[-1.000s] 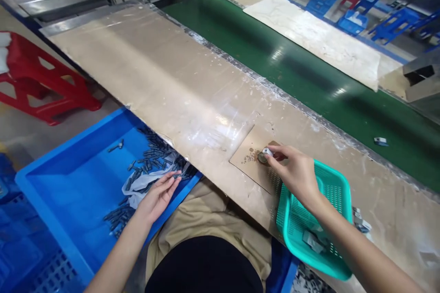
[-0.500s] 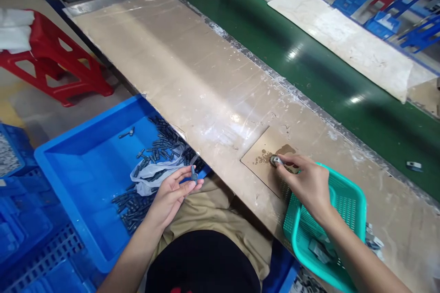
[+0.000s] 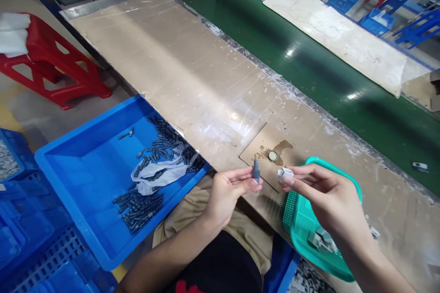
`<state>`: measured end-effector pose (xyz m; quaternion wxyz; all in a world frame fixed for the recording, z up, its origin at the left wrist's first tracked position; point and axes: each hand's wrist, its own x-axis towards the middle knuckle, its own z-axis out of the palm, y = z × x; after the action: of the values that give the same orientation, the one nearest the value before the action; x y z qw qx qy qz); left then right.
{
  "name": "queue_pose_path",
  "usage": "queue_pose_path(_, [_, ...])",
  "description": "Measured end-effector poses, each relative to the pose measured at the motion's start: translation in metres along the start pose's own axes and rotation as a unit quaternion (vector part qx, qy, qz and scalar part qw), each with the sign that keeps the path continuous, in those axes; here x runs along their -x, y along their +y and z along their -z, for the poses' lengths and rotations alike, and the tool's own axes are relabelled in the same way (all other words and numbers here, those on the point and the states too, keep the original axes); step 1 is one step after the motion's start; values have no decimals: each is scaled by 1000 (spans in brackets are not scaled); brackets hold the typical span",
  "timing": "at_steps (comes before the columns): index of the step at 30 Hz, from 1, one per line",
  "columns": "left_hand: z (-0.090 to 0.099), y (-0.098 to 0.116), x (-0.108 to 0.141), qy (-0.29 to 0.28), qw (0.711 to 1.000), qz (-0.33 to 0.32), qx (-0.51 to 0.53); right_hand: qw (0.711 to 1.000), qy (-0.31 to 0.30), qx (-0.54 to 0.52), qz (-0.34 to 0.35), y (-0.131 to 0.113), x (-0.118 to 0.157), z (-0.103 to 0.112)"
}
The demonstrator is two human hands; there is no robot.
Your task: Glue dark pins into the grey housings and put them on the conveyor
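Between the thumb and fingers of my left hand (image 3: 228, 192) a small dark grey plastic fitting (image 3: 256, 172) stands roughly upright, its thin stem pointing up. My right hand (image 3: 330, 190) pinches a small white-grey plastic block (image 3: 284, 174) with a short nub facing left. The two parts face each other, a small gap apart, above the table's near edge. Just beyond them, on a stained cardboard square (image 3: 253, 150), lies a small round cap-like dish (image 3: 272, 155) with a pale middle. Under my right forearm is a green basket (image 3: 357, 192) holding several grey-white blocks (image 3: 321, 240).
A blue tray (image 3: 79, 160) at left holds many dark fittings (image 3: 142, 208) and a white plastic bag (image 3: 156, 171). A green conveyor belt (image 3: 240, 23) runs beyond the tan tabletop (image 3: 165, 55), carrying a small part (image 3: 420, 166). A red stool (image 3: 51, 59) stands at far left.
My left hand has moved right with the dark fitting, away from the blue tray. My right hand has lifted the white-grey block off the round dish and drawn it nearer; the dish is uncovered.
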<state>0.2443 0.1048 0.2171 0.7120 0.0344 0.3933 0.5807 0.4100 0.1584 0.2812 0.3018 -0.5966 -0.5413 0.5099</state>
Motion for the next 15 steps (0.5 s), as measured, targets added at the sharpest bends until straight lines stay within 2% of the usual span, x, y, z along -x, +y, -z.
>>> queue_pose_path(4, [-17,-9,1,-27,1000,-10,-8,999,-22,-19,-12,2,14,-3])
queue_pose_path(7, [-21,-11,5,-42,998,-26,-39,999,-21,-22,-18,2,17,-5])
queue_pose_path(10, [-22,-11,9,-29,994,-61,-90,1000,-20,-5,-11,0,18,-7])
queue_pose_path(15, [-24,-8,1,-33,960,-149,-236,999,-34,-25,1,1,14,-6])
